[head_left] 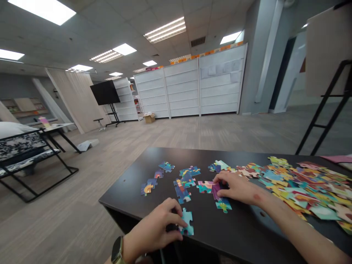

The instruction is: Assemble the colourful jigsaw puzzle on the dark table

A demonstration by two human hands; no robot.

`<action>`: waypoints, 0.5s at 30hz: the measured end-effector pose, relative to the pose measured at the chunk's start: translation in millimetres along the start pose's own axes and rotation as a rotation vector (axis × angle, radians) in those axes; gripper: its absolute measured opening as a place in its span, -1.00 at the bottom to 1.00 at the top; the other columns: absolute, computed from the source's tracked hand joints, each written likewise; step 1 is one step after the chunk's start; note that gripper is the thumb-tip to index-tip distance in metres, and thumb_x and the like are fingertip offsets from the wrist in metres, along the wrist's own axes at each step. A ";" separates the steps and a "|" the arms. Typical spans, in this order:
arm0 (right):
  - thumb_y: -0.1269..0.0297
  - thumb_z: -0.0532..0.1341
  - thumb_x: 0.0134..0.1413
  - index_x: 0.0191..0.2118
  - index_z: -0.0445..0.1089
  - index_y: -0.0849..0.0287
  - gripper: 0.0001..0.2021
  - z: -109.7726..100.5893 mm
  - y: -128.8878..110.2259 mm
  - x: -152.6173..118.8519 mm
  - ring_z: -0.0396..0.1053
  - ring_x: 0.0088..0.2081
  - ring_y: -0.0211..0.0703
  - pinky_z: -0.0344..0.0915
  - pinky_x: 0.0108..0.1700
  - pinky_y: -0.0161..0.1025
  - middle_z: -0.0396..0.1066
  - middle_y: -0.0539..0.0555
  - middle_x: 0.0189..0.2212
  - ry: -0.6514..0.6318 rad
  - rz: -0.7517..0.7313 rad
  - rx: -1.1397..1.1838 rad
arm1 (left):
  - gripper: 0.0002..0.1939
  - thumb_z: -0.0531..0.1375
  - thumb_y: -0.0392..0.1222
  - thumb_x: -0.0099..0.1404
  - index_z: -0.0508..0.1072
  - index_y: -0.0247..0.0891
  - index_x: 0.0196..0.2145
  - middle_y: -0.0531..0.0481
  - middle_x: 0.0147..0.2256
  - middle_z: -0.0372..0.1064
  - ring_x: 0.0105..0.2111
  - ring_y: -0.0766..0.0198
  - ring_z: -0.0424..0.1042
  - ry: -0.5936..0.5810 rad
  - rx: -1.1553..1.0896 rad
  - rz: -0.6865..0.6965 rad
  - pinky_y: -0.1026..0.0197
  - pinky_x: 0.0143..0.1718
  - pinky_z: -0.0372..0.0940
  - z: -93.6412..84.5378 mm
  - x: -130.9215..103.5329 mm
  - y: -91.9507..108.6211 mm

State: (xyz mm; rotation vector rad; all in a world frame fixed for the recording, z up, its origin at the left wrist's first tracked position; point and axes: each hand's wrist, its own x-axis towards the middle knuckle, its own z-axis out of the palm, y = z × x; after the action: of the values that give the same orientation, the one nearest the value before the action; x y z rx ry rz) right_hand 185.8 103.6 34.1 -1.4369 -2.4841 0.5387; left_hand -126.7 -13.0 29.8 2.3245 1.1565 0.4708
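Observation:
My left hand [162,225], with a watch on its wrist, is at the table's near edge, its fingertips on a light teal puzzle piece [187,221]. Thumb and fingers close on that piece's left side. My right hand [233,187] reaches in from the right, fingers and thumb on a purple puzzle piece [216,190]. That piece touches a pink and teal piece [204,186] on its left and a teal-green piece [224,204] below. Left of these lies a joined group of blue pieces [182,190]. Smaller blue and orange pieces [147,187] lie farther left.
A large heap of loose puzzle pieces [299,187] covers the right side of the black table [132,200]. A few pieces [219,165] lie behind my right hand. Beyond are white shelves [181,90], a screen on a stand [105,92] and a chair [24,146].

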 end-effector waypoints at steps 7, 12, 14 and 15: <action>0.22 0.33 -0.06 -0.14 0.51 0.08 -0.71 -0.8 -2.6 -0.3 0.43 -0.12 0.03 0.29 -0.11 -0.17 0.50 0.09 -0.14 0.008 0.022 -0.002 | -0.68 0.48 -0.18 0.08 0.61 -0.03 -0.17 0.06 -0.13 0.40 -0.10 0.21 0.41 0.089 -0.076 -0.063 0.24 0.00 0.26 6.8 5.8 -1.4; 0.25 0.33 -0.06 -0.13 0.51 0.10 -0.70 1.3 0.2 0.8 0.43 -0.14 0.03 0.28 -0.10 -0.16 0.49 0.10 -0.15 0.012 0.011 0.003 | -0.76 0.44 -0.23 0.13 0.62 -0.06 -0.21 0.06 -0.14 0.41 -0.12 0.23 0.41 0.123 -0.097 -0.035 0.25 -0.03 0.25 8.7 9.8 3.7; 0.25 0.33 -0.06 -0.14 0.51 0.11 -0.71 1.9 1.1 0.9 0.42 -0.13 0.03 0.28 -0.10 -0.16 0.48 0.11 -0.15 0.009 -0.001 0.011 | -0.79 0.43 -0.25 0.15 0.62 -0.09 -0.23 0.05 -0.16 0.41 -0.15 0.24 0.42 0.165 -0.103 -0.038 0.26 -0.07 0.26 11.6 13.0 4.3; 0.25 0.33 -0.06 -0.14 0.51 0.11 -0.71 2.1 1.4 0.9 0.42 -0.13 0.03 0.28 -0.09 -0.16 0.48 0.11 -0.15 0.006 -0.003 0.013 | -0.79 0.43 -0.25 0.15 0.61 -0.10 -0.23 0.05 -0.16 0.41 -0.16 0.25 0.42 0.185 -0.103 -0.042 0.26 -0.08 0.26 13.9 14.9 4.4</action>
State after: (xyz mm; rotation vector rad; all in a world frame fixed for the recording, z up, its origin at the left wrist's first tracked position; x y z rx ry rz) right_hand 185.7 104.6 31.6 -1.4280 -2.4731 0.5476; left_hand -108.2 -7.0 22.2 2.2005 1.2320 0.7249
